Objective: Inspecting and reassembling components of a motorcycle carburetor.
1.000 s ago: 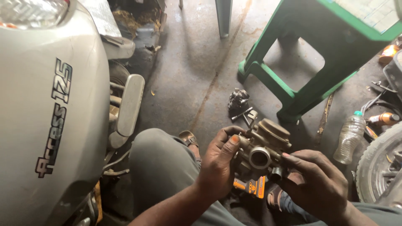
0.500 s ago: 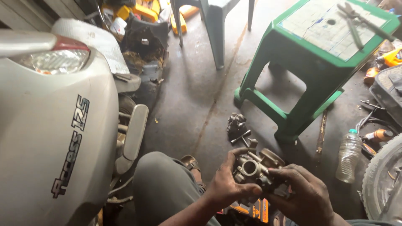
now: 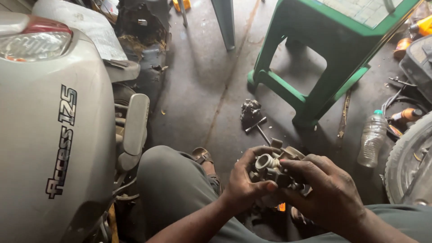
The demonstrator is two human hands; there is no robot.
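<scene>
Above the concrete floor [image 3: 198,99], between a grey scooter [image 3: 54,135] and a green stool [image 3: 324,58], both hands are clamping a metal carburettor [image 3: 270,168]. Its round mouth is facing up toward the camera, its long axis running left to right. The left hand [image 3: 245,182] is gripping one end; the right hand [image 3: 321,191] is covering the other, hiding the underside.

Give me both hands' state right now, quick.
Left hand: closed around the grey metal engine part, gripping its left side.
Right hand: fingers curled over the same part from the right, holding it.
</scene>
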